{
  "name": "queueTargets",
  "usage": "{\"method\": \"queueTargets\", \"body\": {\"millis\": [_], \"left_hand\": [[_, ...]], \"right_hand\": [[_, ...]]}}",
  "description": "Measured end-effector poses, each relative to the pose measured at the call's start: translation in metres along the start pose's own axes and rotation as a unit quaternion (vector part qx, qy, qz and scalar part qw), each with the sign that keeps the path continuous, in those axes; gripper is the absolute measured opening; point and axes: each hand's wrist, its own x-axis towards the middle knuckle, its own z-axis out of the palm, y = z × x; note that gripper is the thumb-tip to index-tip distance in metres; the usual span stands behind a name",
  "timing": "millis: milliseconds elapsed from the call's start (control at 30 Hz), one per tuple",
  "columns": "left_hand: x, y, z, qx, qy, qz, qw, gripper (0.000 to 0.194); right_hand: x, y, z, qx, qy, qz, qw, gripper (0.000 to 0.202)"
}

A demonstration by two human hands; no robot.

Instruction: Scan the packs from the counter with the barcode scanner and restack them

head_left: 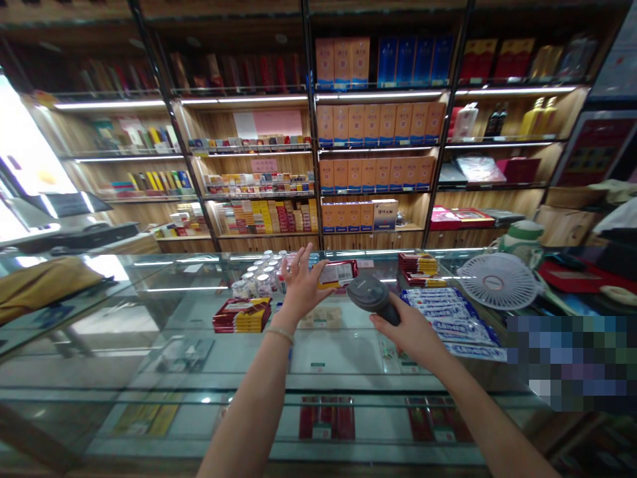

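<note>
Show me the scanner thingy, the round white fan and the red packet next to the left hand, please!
Scanner (367, 294): head view, on its rounded dark head.
White fan (497, 281): head view, on the middle of its grille.
Red packet (342, 273): head view, on its pale label.

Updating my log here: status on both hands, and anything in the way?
Left hand pinching red packet at one end. Right hand gripping scanner. Nothing visible between packet and scanner.

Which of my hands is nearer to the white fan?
Right. Your right hand, gripping the barcode scanner, is left of the fan, beside the blue-and-white packets. Your left hand is farther left, by a red packet.
</note>
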Motion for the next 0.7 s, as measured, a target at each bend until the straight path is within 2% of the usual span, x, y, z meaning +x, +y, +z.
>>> {"method": "queueTargets", "body": {"millis": [200, 400, 500, 700], "left_hand": [[0.000, 0.000, 0.001, 0.003, -0.002, -0.004, 1.000, 0.067], [0.000, 0.001, -0.001, 0.002, -0.003, -0.011, 1.000, 0.063], [0.000, 0.002, -0.002, 0.003, -0.004, -0.008, 1.000, 0.066], [-0.001, 0.002, 0.000, -0.004, -0.005, -0.007, 1.000, 0.066]], "right_hand": [[0.004, 0.001, 0.006, -0.179, 0.023, 0.007, 0.984, 0.035], [0.009, 0.018, 0.034, -0.298, 0.094, -0.115, 0.943, 0.029], [0.011, 0.028, 0.048, -0.334, 0.109, -0.131, 0.927, 0.032], [0.016, 0.036, 0.060, -0.348, 0.081, -0.129, 0.925, 0.039]]}}
